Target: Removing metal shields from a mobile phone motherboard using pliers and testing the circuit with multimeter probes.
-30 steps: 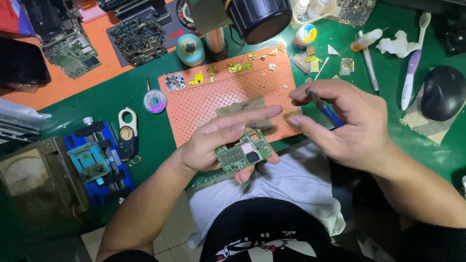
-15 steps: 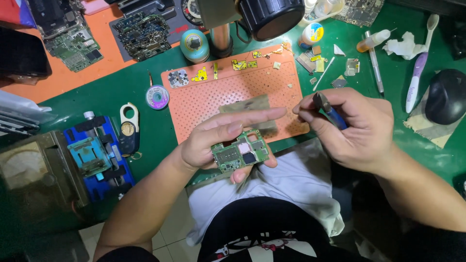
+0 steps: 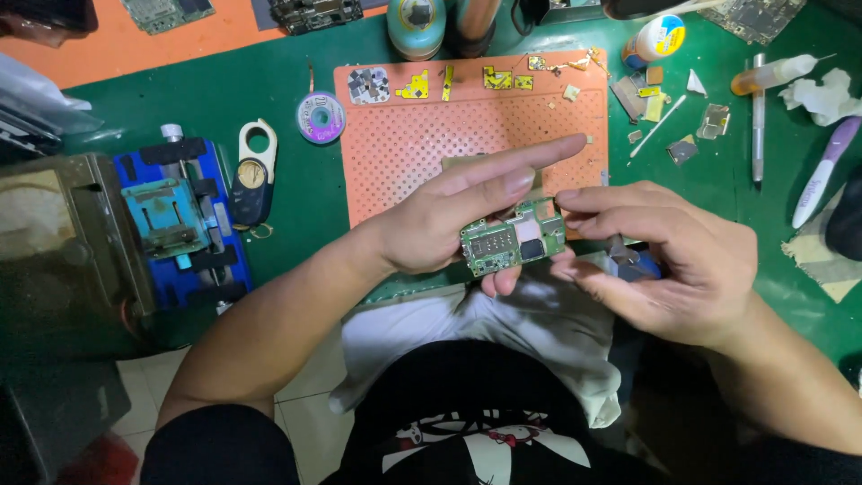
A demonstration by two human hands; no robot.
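Over orange mat (image 3: 422,153) | both hands grip circuit board (image 3: 514,241)

Two hands: left hand (image 3: 440,224), right hand (image 3: 678,265). One circuit board (image 3: 514,241) between them. One orange mat (image 3: 467,135). One blue jig (image 3: 180,220). One solder wick spool (image 3: 321,117). One purple pen (image 3: 824,172).

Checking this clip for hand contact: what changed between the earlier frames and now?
The right hand moved left from beside the orange mat to the green circuit board, its fingertips now touching the board's right end, the blue-handled tool tucked in its palm. The left hand kept holding the board, fingers extended. The things on the bench appear unmoved; only the camera's framing shifted.
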